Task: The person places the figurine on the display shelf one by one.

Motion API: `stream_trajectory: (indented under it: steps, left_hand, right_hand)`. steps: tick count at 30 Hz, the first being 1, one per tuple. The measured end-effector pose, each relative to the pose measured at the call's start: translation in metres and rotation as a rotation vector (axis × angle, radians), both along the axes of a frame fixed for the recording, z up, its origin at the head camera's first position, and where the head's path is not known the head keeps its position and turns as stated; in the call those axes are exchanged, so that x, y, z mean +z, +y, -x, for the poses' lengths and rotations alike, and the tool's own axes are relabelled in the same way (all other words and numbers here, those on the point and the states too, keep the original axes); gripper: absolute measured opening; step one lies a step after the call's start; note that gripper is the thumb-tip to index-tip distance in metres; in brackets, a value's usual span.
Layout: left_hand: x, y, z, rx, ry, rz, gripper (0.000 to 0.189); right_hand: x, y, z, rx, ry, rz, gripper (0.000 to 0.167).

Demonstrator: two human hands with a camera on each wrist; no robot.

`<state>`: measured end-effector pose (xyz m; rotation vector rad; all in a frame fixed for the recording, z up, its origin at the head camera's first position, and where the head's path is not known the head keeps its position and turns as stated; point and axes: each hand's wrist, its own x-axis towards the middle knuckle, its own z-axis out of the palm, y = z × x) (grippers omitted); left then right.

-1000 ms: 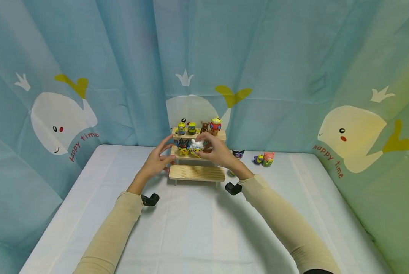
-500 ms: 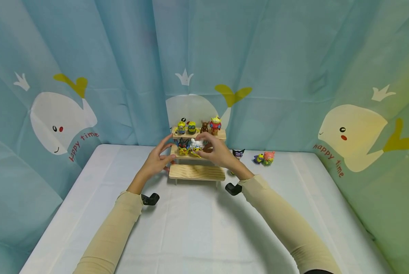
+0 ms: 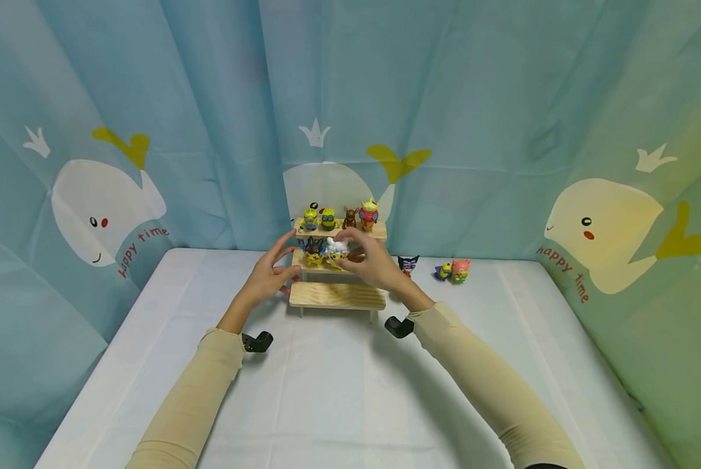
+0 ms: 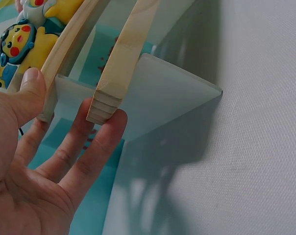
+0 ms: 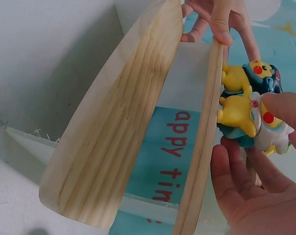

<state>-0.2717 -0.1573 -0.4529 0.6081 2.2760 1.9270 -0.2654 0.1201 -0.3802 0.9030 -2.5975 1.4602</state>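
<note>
A three-tier wooden display stand (image 3: 337,296) with translucent side panels stands on the table. My right hand (image 3: 371,257) pinches a yellow figurine in a white hood (image 5: 273,129) between thumb and fingers, close over the middle tier. Right beside it on that tier is a second yellow figurine in a dark blue hood (image 5: 260,73). My left hand (image 3: 266,277) is at the stand's left end with fingers spread. In the left wrist view, its thumb (image 4: 33,90) lies at the end of the middle board and its fingertips touch the end of the lower board (image 4: 119,63).
On the top tier stand two yellow minion figurines (image 3: 328,219), a brown figurine (image 3: 350,217) and a red one with a yellow-green head (image 3: 369,213). Right of the stand are a black-eared figurine (image 3: 408,264), a small blue-and-yellow one (image 3: 442,271) and a pink one (image 3: 460,271). A whale-print curtain (image 3: 473,98) hangs behind.
</note>
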Motion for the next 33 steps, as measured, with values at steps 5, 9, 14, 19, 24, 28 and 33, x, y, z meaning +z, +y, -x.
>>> stream_trajectory:
  steps: [5,9,14,19,24,28,33]
  left_hand:
    - [0.001,0.001,-0.001,0.004,0.0,0.004,0.077]
    - [0.001,0.001,-0.002,0.014,-0.007,0.012,0.077]
    - [0.002,0.002,-0.003,0.021,-0.006,0.019,0.078]
    - [0.003,0.002,-0.003,0.023,-0.007,0.015,0.077]
    - [0.003,0.002,-0.003,0.018,-0.007,0.011,0.077]
    - [0.003,0.002,-0.003,0.014,-0.012,0.007,0.077]
    - [0.004,0.002,-0.004,-0.001,-0.008,-0.009,0.079]
  right_hand:
    - [0.0,0.0,0.0,-0.006,-0.006,0.005,0.039]
    - [0.0,0.0,-0.002,-0.008,-0.008,0.005,0.039]
    - [0.001,0.0,-0.003,-0.004,0.007,-0.002,0.04]
    - [0.003,0.001,-0.004,0.001,-0.006,-0.012,0.042]
    - [0.006,0.004,-0.006,0.011,-0.012,-0.036,0.043]
    - [0.008,0.008,-0.007,0.012,-0.02,-0.056,0.044]
    - [0.011,0.013,-0.009,0.011,-0.018,-0.078,0.047]
